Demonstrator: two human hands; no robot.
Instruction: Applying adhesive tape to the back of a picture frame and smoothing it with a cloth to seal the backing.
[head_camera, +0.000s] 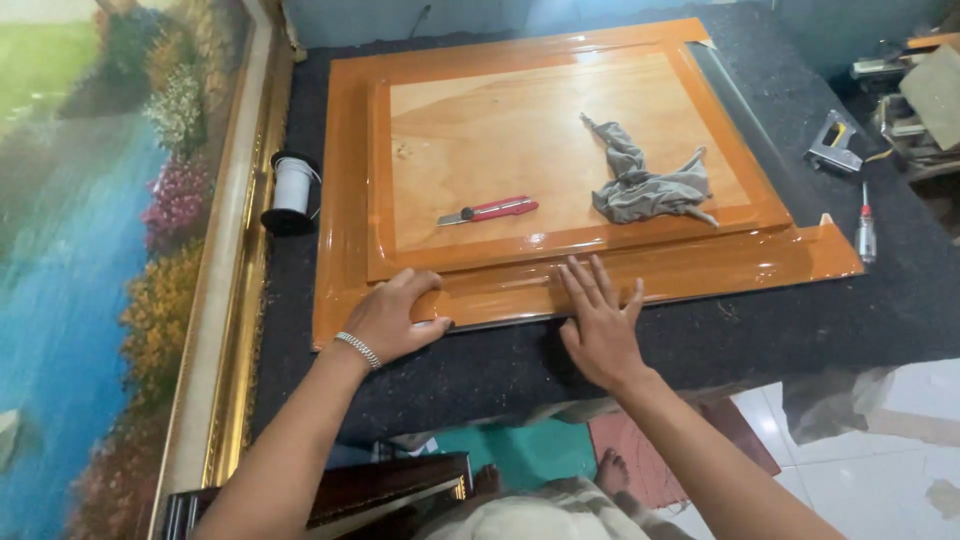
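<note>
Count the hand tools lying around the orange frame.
3: red utility knife on the plywood backing; grey staple gun and red-handled screwdriver on the dark tabletop, right. Others may be hidden.

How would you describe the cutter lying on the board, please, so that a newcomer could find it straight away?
Start at the glossy orange wooden frame on the dark worktop. On its pale plywood backing, left of the crumpled grey rag, lies the utility knife. It alone is slim and red-handled, with a bare metal blade.
</note>
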